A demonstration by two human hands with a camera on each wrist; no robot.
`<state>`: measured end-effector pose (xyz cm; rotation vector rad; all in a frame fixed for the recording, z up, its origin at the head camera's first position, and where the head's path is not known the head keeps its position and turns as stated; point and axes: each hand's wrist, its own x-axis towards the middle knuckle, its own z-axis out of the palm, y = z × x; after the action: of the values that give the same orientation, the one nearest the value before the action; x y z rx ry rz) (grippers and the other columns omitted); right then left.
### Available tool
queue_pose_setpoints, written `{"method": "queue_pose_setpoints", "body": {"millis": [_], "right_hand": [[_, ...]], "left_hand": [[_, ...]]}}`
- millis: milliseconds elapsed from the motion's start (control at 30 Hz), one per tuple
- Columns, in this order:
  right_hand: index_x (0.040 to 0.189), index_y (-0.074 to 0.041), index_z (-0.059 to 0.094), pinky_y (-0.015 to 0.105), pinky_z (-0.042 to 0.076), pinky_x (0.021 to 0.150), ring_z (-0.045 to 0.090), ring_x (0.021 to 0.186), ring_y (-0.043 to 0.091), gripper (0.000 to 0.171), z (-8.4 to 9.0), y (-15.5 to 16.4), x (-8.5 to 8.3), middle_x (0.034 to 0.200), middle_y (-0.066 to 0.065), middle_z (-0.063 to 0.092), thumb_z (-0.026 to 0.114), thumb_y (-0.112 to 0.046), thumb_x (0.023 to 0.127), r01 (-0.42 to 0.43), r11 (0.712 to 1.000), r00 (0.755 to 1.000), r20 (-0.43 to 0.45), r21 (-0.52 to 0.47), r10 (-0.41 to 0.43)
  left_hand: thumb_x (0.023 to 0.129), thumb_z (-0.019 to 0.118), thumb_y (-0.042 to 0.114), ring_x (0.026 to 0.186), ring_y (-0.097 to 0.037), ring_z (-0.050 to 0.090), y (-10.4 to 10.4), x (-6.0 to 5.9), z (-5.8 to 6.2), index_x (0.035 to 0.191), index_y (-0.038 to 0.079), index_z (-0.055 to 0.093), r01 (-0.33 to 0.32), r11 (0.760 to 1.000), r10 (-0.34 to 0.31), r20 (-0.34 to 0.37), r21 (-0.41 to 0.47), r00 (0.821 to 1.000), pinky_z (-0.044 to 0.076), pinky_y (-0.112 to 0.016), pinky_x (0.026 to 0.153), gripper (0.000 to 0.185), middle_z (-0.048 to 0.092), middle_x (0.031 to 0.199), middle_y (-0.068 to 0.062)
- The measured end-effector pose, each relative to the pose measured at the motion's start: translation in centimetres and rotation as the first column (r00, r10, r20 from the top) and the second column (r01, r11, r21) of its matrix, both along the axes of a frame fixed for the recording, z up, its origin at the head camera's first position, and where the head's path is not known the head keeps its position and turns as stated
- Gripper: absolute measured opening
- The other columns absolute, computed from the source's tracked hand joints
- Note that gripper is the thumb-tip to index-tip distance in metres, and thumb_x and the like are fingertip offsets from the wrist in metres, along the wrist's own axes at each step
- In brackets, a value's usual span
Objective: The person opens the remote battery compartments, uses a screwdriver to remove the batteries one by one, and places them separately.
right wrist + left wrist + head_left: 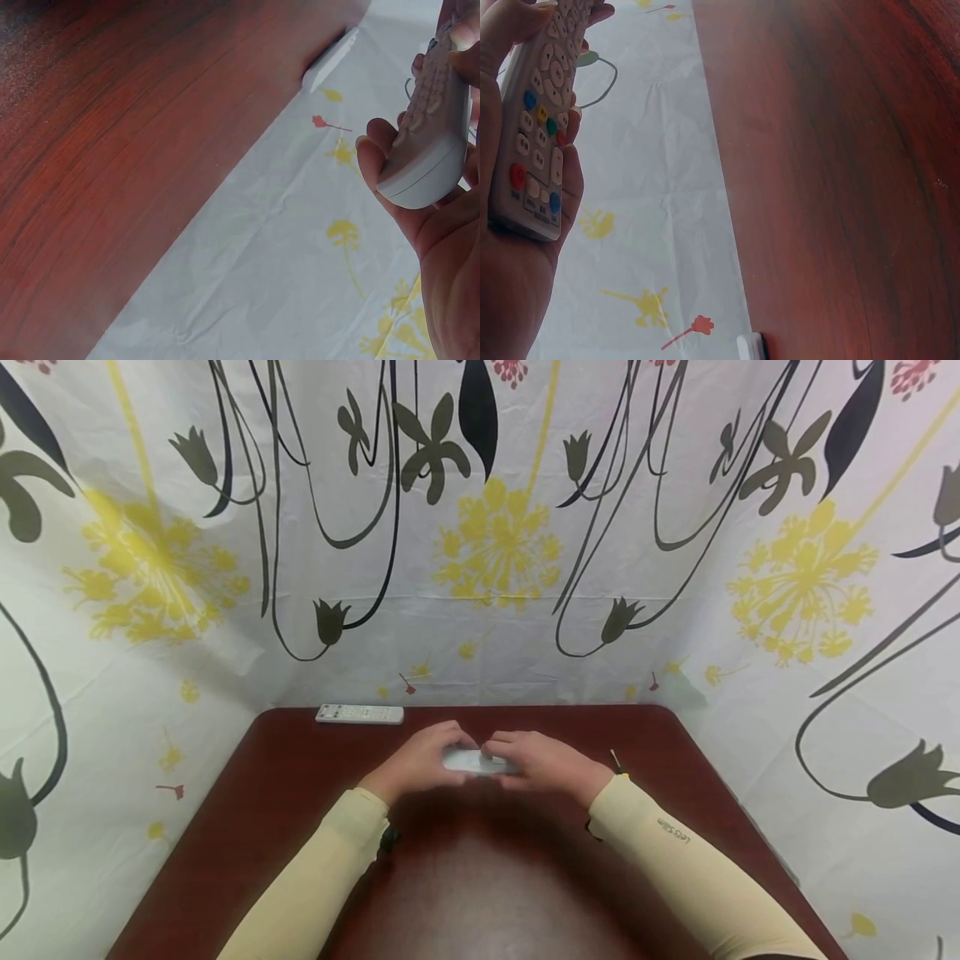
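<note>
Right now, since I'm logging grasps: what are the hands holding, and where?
One white remote: the left hand grips one end, the right hand the other.

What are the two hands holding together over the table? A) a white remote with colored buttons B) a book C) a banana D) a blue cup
A: both the left hand and the right hand grip a white remote with red, blue, yellow and green buttons.

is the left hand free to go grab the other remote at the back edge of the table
Probably not as things stand: the left hand grips one end of a white remote, with the right hand on its other end. The second remote lies apart near the table's far edge, with bare tabletop between.
</note>
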<state>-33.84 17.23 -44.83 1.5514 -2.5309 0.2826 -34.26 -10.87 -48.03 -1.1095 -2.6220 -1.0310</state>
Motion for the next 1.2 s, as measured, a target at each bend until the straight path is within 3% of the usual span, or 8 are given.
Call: {"method": "queue_pose_setpoints", "body": {"millis": [367, 533, 667, 900, 1200], "right_hand": [[0.137, -0.025, 0.065, 0.029, 0.059, 0.084, 0.062, 0.097, 0.009, 0.042, -0.02, 0.39, -0.16, 0.121, -0.01, 0.062, 0.084, -0.025, 0.099, 0.051, 0.998, 0.998, 0.034, -0.032, -0.05], [0.144, -0.026, 0.064, 0.031, 0.06, 0.087, 0.064, 0.102, 0.009, 0.047, 0.03, 0.41, -0.04, 0.132, -0.01, 0.063, 0.082, -0.028, 0.101, 0.071, 0.995, 0.997, 0.043, -0.064, -0.068], [0.15, -0.02, 0.064, 0.034, 0.059, 0.092, 0.063, 0.11, 0.009, 0.05, -0.4, 0.49, -0.26, 0.138, -0.009, 0.065, 0.078, -0.033, 0.104, 0.103, 0.987, 0.994, 0.052, -0.122, -0.097], [0.138, -0.01, 0.072, 0.038, 0.058, 0.091, 0.06, 0.109, 0.013, 0.038, -0.6, 0.72, -0.62, 0.127, -0.004, 0.067, 0.078, -0.03, 0.106, 0.13, 0.962, 0.989, 0.095, -0.239, -0.11], [0.131, -0.014, 0.076, 0.034, 0.056, 0.087, 0.056, 0.105, 0.011, 0.031, -0.3, 0.5, -0.59, 0.121, -0.007, 0.064, 0.077, -0.034, 0.106, 0.177, 0.959, 0.981, 0.123, -0.22, -0.153]], "left_hand": [[0.089, 0.094, 0.03, 0.095, -0.01, 0.062, -0.09, -0.08, 0.42, 0.12, 0.022, 0.078, 0.003, 1.0, -0.004, 0.008, 0.024, 1.0, 0.056, -0.032, 0.083, 0.036, 0.064, 0.111, 0.013], [0.089, 0.094, 0.032, 0.096, -0.01, 0.062, -0.33, -0.25, 0.42, 0.119, 0.025, 0.077, -0.024, 1.0, 0.023, 0.023, 0.02, 0.999, 0.056, -0.033, 0.084, 0.036, 0.064, 0.111, 0.014], [0.088, 0.095, 0.032, 0.095, -0.011, 0.062, -0.55, -0.24, 0.35, 0.118, 0.026, 0.077, -0.042, 0.999, 0.042, 0.023, 0.018, 0.999, 0.056, -0.034, 0.083, 0.035, 0.063, 0.11, 0.013], [0.088, 0.096, 0.032, 0.095, -0.01, 0.061, -0.71, -0.28, 0.33, 0.118, 0.027, 0.077, -0.046, 0.999, 0.046, 0.006, 0.025, 0.999, 0.056, -0.034, 0.084, 0.036, 0.063, 0.109, 0.014], [0.088, 0.095, 0.033, 0.094, -0.009, 0.061, -0.74, -0.08, 0.43, 0.118, 0.028, 0.077, -0.052, 0.998, 0.052, 0.016, 0.035, 0.999, 0.057, -0.035, 0.083, 0.036, 0.063, 0.109, 0.015]]}}
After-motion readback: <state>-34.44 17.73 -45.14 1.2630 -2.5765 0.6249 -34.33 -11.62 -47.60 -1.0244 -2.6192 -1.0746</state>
